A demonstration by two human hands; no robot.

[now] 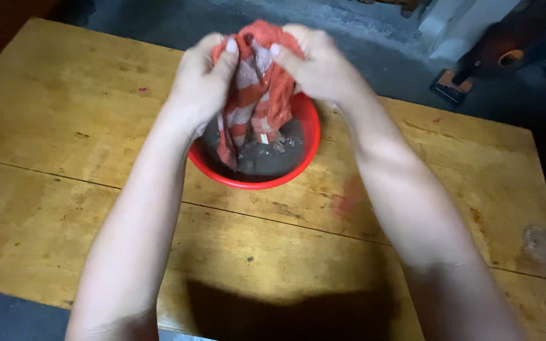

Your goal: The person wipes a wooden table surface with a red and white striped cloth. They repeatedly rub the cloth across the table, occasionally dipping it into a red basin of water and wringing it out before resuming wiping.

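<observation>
My left hand [200,82] and my right hand [320,66] are both clenched on the same wet cloth [254,95], an orange-red one with pale stripes, each grip closed tight around its bunched upper end. The two fists sit side by side at about twelve o'clock in my view, the left at eleven, the right at one, with the cloth squeezed between them and its crumpled top poking out above my thumbs. The rest of the cloth hangs straight down from my hands, and its lower end dips into the red bowl [311,136] directly beneath. That bowl holds dark, murky water [266,161] with a few bubbles or bits on the surface. The bowl rests on the wooden desk [64,189], slightly toward twelve o'clock of the desk's middle. My forearms run from five and seven o'clock up to the bowl, and their shadow falls on the desk at six o'clock. At two o'clock, beyond the desk's far edge, dark objects stand on the grey floor [380,38]; I cannot tell what they are.
</observation>
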